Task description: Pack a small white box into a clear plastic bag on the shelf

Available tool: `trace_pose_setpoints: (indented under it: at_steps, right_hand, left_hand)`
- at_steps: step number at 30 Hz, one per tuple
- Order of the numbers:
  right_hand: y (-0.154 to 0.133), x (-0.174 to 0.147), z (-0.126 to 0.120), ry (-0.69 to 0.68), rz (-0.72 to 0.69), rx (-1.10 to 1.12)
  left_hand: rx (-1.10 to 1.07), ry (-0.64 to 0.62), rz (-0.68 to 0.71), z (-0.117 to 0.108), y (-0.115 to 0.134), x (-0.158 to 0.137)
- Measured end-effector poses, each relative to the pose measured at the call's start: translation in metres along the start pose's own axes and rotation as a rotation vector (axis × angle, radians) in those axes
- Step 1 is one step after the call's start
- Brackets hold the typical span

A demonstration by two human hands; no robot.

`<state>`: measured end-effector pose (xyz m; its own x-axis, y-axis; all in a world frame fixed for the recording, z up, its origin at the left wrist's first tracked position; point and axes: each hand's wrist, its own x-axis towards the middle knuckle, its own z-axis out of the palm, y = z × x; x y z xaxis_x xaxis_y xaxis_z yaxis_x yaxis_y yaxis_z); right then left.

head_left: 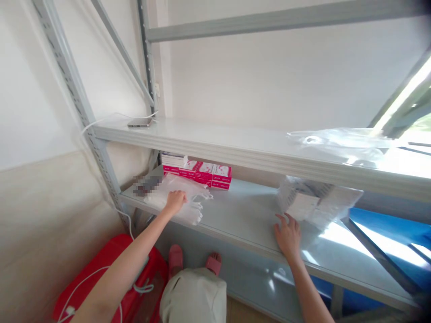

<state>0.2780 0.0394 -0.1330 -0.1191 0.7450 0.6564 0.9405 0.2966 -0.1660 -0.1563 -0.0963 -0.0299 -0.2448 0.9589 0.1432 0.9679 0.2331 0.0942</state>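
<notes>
A person crouches before a grey metal rack, both bare arms stretched to the lower shelf (242, 215). At far left, below the left arm, a red case (101, 273) sits on the floor with a white cable (84, 280) looping across it. Above and left of the left grip, on the upper shelf (235, 148), a phone (139, 123) lies plugged into a second white cable that drops down the upright.

The left hand (175, 200) rests on a stack of clear plastic bags (183, 197) at the near left end of the lower shelf, its grip curled shut over the top of the bags, fingers bent down onto the plastic. Just beyond that grip, toward the wall, a row of red-and-white boxes (205, 174) stands at the back of the shelf, a short stack of flat white items beside them on the left. A blurred patch lies immediately left of the bags.

Below, between the two arms, the person's knee in pale trousers and two pink slippers (193, 259) show on the floor.

The right hand (288, 233) lies flat on the bare shelf near its front edge, its grip open, fingers spread and holding nothing. Just beyond its fingertips sits a plastic-wrapped bundle of white packets (313, 202); whether the fingertips touch it cannot be told. Above the right grip, on the upper shelf, a crumpled clear plastic bag (340, 141) lies in bright window light.
</notes>
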Motion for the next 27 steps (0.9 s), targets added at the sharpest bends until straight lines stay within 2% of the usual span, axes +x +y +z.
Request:
trace_pose_setpoints:
  at_steps: [2,4,7,10,12,15,18,21,24,27]
  right_hand:
    - [-0.015,0.002,-0.007,0.031,-0.037,0.082]
    - [-0.043,0.006,-0.02,0.054,-0.118,0.188]
    - [-0.104,0.015,-0.046,0.07,-0.198,0.356]
    - [-0.162,0.025,-0.072,-0.03,-0.232,0.462]
    - [-0.185,0.03,-0.085,-0.147,-0.292,0.479]
    - [-0.188,0.032,-0.098,-0.257,-0.346,0.434]
    - [-0.171,0.029,-0.109,-0.233,-0.273,0.423]
    - [-0.154,0.025,-0.115,-0.265,-0.191,0.452]
    - [-0.146,0.025,-0.114,-0.332,-0.118,0.519]
    - [-0.141,0.026,-0.108,-0.366,-0.082,0.629]
  left_hand:
    - [-0.047,0.026,0.038,-0.015,0.002,0.002]
    - [-0.128,0.044,0.108,-0.029,0.01,0.005]
    - [-0.242,0.002,0.344,-0.049,0.035,0.006]
    - [-0.262,-0.033,0.637,-0.064,0.068,-0.002]
    - [-0.249,0.001,0.751,-0.072,0.086,-0.01]
    - [-0.193,0.045,0.807,-0.079,0.097,-0.017]
    - [-0.063,0.05,0.777,-0.082,0.093,-0.014]
    - [0.084,0.136,0.714,-0.078,0.1,-0.012]
    - [0.126,0.239,0.707,-0.066,0.129,-0.029]
    - [0.07,0.221,0.81,-0.041,0.16,-0.059]
